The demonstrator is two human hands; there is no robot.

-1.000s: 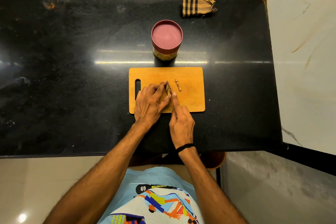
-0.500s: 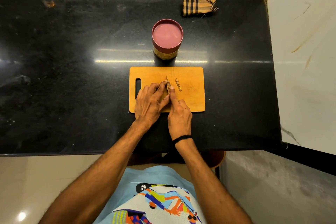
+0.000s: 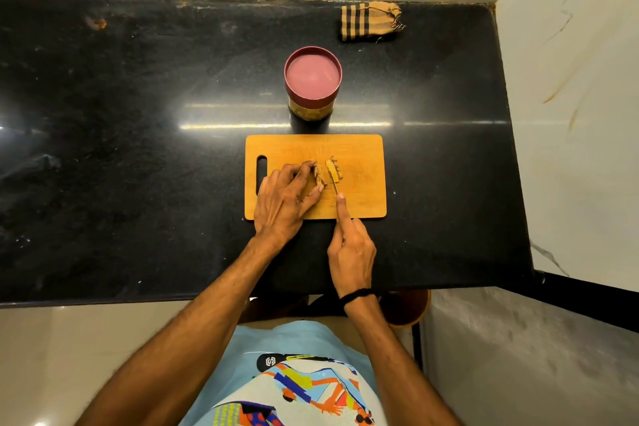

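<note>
Item: root [image 3: 318, 174], mid board [image 3: 363, 156]. L hand [image 3: 283, 197] pins it w/ curled fingertips. Cut strips [image 3: 336, 168] lie just right of it. R hand [image 3: 351, 245] grips knife [image 3: 334, 184], forefinger along spine. Risk: root rolls or blade skids left, nicking the L fingertips.

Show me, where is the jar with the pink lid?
In the head view, the jar stands on the black counter, just behind the far edge of the wooden cutting board, with the striped cloth farther back to its right.
</note>
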